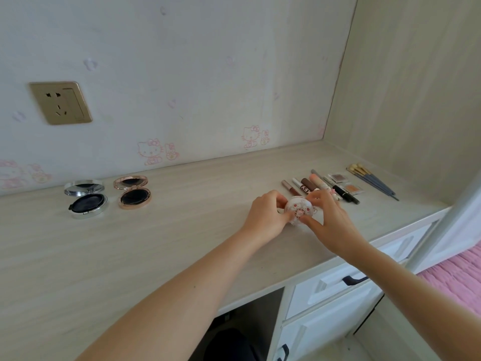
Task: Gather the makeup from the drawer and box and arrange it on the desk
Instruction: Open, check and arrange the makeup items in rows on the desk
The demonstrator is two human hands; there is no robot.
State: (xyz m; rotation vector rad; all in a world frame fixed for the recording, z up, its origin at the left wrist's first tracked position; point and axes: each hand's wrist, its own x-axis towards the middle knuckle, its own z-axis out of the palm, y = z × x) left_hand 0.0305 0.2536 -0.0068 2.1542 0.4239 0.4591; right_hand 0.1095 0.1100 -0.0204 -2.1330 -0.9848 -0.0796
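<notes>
Both hands, left (268,214) and right (329,217), clamp a round compact (299,210) just left of the lipsticks (316,187), seemingly prising it open for display.

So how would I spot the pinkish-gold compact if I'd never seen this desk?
Find the wall socket, then look down to the desk below it. Two open round compacts lie there side by side. The rose-gold compact is the right-hand one; the silver compact beside it is chrome-rimmed.
</notes>
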